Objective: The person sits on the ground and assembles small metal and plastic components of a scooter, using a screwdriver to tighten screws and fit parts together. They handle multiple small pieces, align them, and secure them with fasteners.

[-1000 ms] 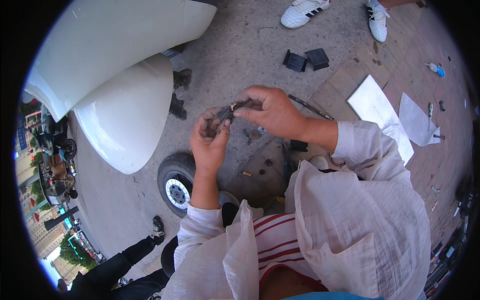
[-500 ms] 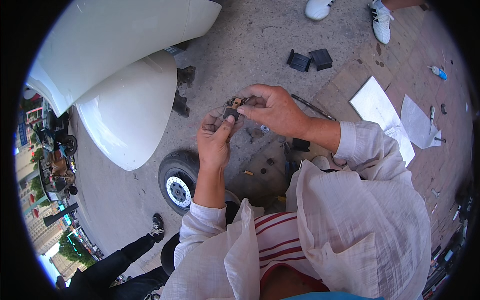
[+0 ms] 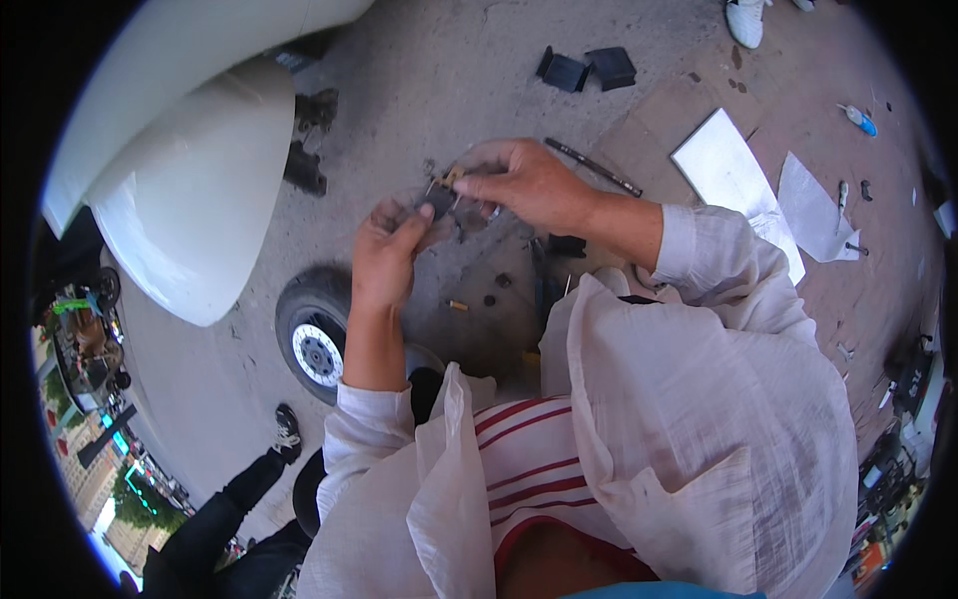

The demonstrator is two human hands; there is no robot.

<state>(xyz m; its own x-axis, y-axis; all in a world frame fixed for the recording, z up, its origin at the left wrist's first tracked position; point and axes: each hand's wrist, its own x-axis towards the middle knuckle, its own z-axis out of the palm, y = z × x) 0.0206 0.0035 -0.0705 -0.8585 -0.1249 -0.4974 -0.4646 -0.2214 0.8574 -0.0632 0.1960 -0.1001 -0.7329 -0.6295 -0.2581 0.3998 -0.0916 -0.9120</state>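
since half a second before, the small part [image 3: 440, 199] is turned a little between the hands, and the whole view slides, so the wheel [image 3: 317, 351] sits more up and leftward. now the part looks dark and blocky, with a gold-coloured end, somewhat blurred. left hand [image 3: 387, 245] pinches its dark block; right hand [image 3: 529, 185] has thumb and finger closed on the gold end, above the concrete ground [image 3: 399, 90].
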